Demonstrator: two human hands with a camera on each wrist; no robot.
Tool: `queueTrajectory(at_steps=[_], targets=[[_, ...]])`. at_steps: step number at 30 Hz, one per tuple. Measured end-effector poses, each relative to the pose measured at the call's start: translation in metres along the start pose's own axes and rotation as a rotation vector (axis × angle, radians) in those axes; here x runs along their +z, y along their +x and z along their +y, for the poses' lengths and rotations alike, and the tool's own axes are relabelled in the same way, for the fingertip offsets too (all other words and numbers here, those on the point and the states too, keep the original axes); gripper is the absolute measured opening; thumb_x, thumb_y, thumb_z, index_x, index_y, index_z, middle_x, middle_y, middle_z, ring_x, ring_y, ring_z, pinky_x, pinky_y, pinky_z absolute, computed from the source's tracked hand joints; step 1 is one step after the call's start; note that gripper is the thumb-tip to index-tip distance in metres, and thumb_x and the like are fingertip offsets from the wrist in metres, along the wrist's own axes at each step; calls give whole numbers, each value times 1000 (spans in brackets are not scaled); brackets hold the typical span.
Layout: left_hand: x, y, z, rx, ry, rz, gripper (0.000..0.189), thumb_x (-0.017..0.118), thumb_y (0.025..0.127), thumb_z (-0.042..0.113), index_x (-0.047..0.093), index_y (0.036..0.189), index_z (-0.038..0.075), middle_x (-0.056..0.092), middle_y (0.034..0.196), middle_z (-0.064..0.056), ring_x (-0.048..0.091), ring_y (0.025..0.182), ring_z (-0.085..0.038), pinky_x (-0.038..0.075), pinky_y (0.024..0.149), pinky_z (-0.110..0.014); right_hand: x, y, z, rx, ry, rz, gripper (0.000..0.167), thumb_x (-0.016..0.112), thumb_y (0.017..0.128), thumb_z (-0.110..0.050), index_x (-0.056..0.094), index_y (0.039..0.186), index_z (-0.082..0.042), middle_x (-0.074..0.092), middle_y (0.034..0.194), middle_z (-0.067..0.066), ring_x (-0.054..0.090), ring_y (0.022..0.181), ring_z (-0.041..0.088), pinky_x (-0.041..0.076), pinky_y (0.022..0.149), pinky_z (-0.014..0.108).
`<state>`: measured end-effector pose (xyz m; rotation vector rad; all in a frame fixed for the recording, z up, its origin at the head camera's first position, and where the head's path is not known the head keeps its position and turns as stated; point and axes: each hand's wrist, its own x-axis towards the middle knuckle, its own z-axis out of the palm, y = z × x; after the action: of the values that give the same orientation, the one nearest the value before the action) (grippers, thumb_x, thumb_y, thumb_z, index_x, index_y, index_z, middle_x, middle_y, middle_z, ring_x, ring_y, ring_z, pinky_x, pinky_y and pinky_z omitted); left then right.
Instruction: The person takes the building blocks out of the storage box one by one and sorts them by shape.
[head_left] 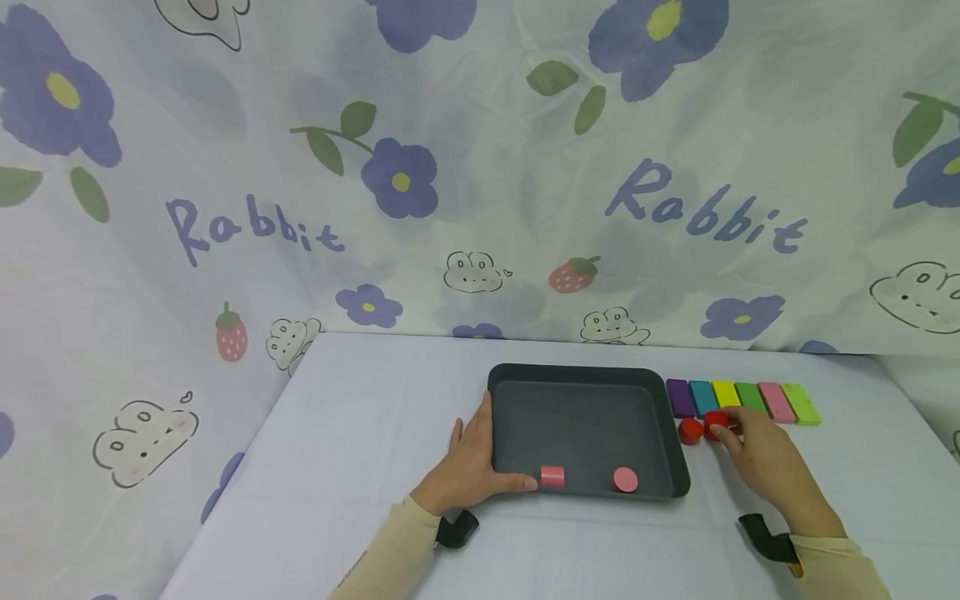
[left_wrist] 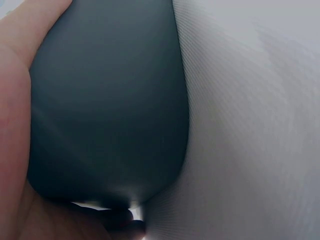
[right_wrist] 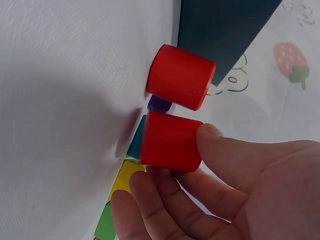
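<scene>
My right hand (head_left: pixel 765 462) pinches a red cylinder (right_wrist: pixel 172 141) between thumb and fingers, to the right of the dark grey tray (head_left: pixel 577 417). A second red cylinder (right_wrist: pixel 181 77) stands just beside it, on the tray's side. My left hand (head_left: pixel 470 468) rests against the tray's near left corner, fingers stretched along the left side and thumb along the front edge. Inside the tray near its front lie a pink cylinder on its side (head_left: pixel 552 477) and an upright pink cylinder (head_left: pixel 626 480). The left wrist view shows the tray wall (left_wrist: pixel 110 100) close against the palm.
Behind the red cylinders runs a row of coloured rectangular blocks: purple (head_left: pixel 680 398), teal (head_left: pixel 703 398), yellow (head_left: pixel 726 394), green (head_left: pixel 751 397), pink (head_left: pixel 777 402) and lime (head_left: pixel 802 404). A white cloth (head_left: pixel 360 433) covers the table. Patterned curtain (head_left: pixel 480 167) hangs behind.
</scene>
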<state>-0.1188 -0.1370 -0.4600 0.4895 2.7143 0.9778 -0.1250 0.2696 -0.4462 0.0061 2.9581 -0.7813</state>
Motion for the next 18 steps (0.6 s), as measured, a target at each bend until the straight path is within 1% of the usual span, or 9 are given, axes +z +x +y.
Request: queueTrajectory(at_steps=[10,18], targets=[[1,0,0,2,-15,2,139,79,74,67,-8,159,0,2,168,-14,9,154,-26,0,120,-59,-1,1,0,19,-27,-45,44,62,99,-13,50,127,19,61,111,35,59,97,46,50,88,63],[0,0,0,3,-20,5,140,79,73,68,-9,159,1,3,168,-14,10,154,-26,0,120,-59,-2,0,-2,11,-59,-62,43,62,98,-9,50,125,21,60,113,38,60,98,47,50,87,63]])
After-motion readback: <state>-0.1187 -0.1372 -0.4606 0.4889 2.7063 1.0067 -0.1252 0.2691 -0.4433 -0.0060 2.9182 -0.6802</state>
